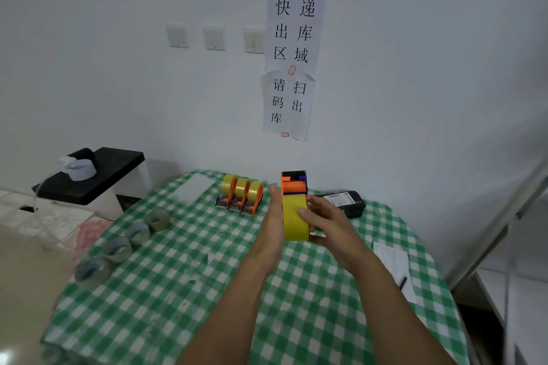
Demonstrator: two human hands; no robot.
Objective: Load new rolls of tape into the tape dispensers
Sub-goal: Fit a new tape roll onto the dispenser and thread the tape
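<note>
Frame centre: dispenser point(293, 184) braced by flat, straight-fingered left hand point(274, 216); yellow roll point(292, 222) gripped by right hand point(324, 216), probably for seating.

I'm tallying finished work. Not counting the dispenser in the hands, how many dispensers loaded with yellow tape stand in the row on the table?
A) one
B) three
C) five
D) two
B: three orange dispensers with yellow rolls stand side by side at the back of the checked table, left of the held dispenser.
</note>
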